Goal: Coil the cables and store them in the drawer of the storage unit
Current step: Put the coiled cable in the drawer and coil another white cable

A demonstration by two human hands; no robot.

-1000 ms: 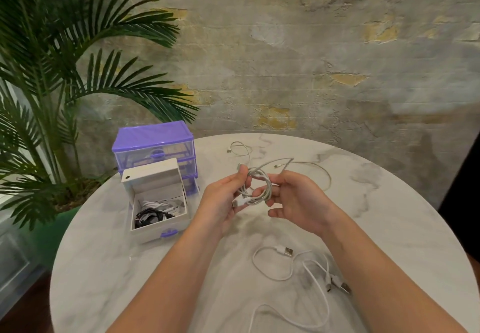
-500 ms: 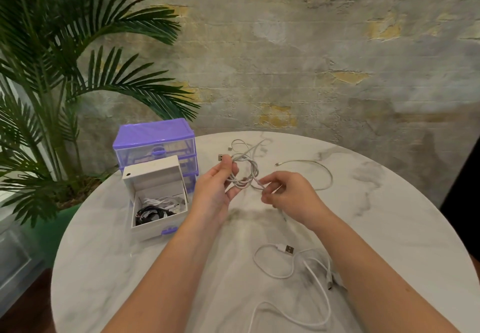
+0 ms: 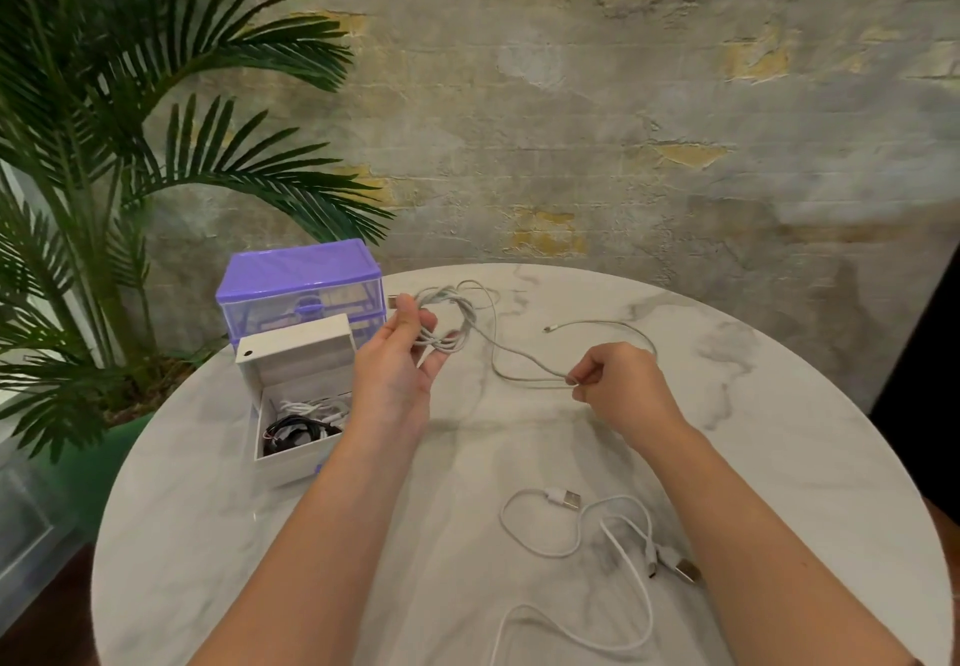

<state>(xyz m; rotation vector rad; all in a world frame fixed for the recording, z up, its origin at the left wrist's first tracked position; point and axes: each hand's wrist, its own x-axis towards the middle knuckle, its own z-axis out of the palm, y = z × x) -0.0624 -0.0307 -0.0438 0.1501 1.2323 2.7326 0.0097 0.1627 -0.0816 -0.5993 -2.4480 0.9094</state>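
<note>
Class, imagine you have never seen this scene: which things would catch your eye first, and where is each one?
First, the two hands above the middle of the round marble table: the left hand holds a coiled grey cable while the right hand pinches its loose length. Next, the purple storage unit at the table's left edge, with a white drawer pulled out in front, holding cables. A loose white USB cable lies near the front.

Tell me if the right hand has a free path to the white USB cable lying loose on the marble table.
Probably yes: the white USB cable lies uncovered near the right hand, but that hand pinches the grey cable and must release first.
</note>
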